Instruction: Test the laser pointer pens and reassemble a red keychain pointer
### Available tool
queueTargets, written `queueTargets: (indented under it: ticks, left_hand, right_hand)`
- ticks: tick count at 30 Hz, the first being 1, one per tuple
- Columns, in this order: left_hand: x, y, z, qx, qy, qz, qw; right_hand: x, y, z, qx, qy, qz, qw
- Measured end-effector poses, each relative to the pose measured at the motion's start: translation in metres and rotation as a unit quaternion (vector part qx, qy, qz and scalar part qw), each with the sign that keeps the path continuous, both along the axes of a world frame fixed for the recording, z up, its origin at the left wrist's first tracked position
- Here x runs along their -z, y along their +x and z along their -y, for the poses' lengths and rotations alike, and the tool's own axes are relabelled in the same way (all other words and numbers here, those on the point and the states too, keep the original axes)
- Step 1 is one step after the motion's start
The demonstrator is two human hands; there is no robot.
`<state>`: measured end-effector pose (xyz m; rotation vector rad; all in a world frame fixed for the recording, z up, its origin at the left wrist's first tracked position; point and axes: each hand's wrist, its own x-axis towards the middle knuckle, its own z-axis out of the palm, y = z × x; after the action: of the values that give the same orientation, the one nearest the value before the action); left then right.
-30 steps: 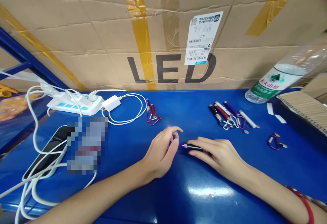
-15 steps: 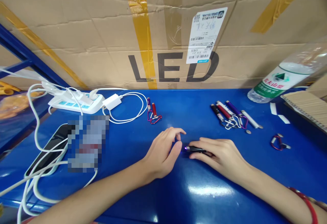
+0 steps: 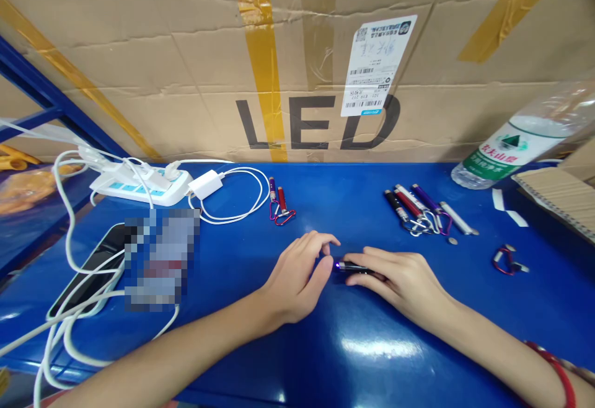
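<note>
The right hand grips a slim black penlight, pinched between thumb and fingers, its rear end hidden under the palm. The penlight points away from that hand toward the left hand, and its tip glows violet just beside the left thumb; whether tip and thumb touch cannot be told. The left hand grasps nothing visible: its fingers bend loosely and its thumb reaches toward the light.

Straight beyond the right hand, on the blue table, lies a cluster of key-ring lights in black, red, silver and purple, with their clips toward the hand. Just right of the cluster lies a silver tube, and nearer the hand is a small round disc. Farther right of the hand is a red clip, and beyond that stand a tilted-looking plastic bottle and a cardboard box.

Beyond the left hand lie a purple light and a red light, side by side. Left of that hand are a phone among white cables and, farther off, a white power strip with a white adapter beside it.
</note>
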<state>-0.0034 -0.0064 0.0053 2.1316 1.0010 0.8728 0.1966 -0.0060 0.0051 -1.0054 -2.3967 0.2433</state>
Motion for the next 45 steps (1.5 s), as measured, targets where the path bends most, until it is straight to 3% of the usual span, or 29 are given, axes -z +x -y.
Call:
queueTargets:
  ticks: [17, 29, 45]
  left_hand:
    - [-0.0025, 0.001, 0.0015, -0.006, -0.006, -0.015, 1.0]
    - [-0.0029, -0.0046, 0.0003, 0.02, 0.0, 0.028, 0.999]
    - [-0.0049, -0.0028, 0.0, 0.0, -0.016, 0.01, 1.0]
  right_hand:
    - [0.001, 0.0017, -0.001, -0.005, -0.025, -0.012, 1.0]
    - [0.0044, 0.0041, -0.0033, -0.01, -0.045, 0.012, 0.999]
    - [0.0037, 0.0052, -0.0014, -0.005, -0.067, 0.009, 0.998]
